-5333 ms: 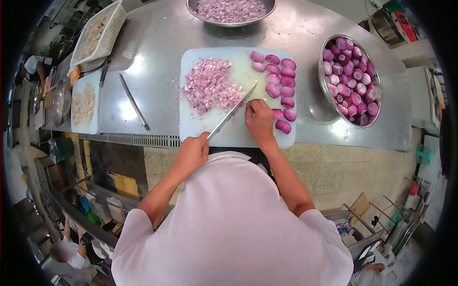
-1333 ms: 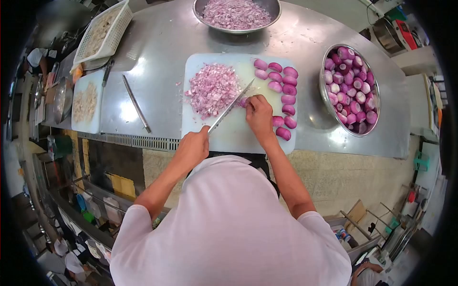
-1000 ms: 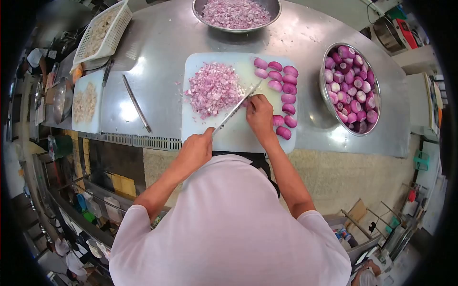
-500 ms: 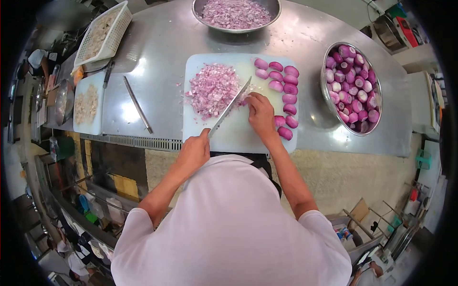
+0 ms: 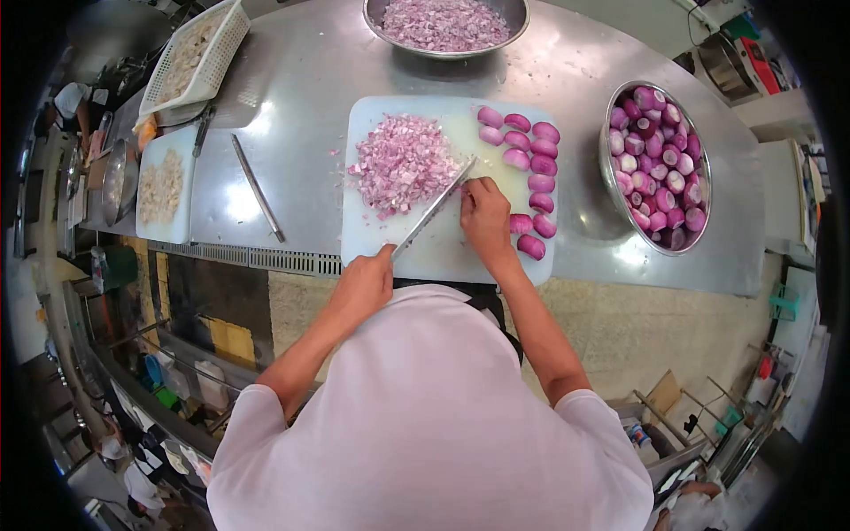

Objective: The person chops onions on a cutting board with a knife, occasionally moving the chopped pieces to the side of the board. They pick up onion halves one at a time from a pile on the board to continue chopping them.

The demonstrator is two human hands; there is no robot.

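My left hand (image 5: 364,281) is wrapped round the handle of a long kitchen knife (image 5: 434,209), its blade slanting up and right over the white cutting board (image 5: 425,263). The fingers of my right hand (image 5: 486,217) are bent and pressed down just right of the blade, near its tip. They seem to hold a piece of onion, mostly hidden by the fingers and blade. Left of the knife lies a heap of diced purple onion (image 5: 403,164). Peeled purple onion halves (image 5: 542,165) stand in rows along the board's right side.
Right of the board is a steel bowl of whole peeled onions (image 5: 660,168); a bowl of diced onion (image 5: 447,25) stands behind it. To the left lie a metal rod (image 5: 258,188), a second board (image 5: 164,190) with pale chopped pieces, and a white basket (image 5: 217,62).
The knife's tip has lowered and shifted slightly right, closer to my right hand's fingers. The whole view has moved a little. Both hands keep their grips.
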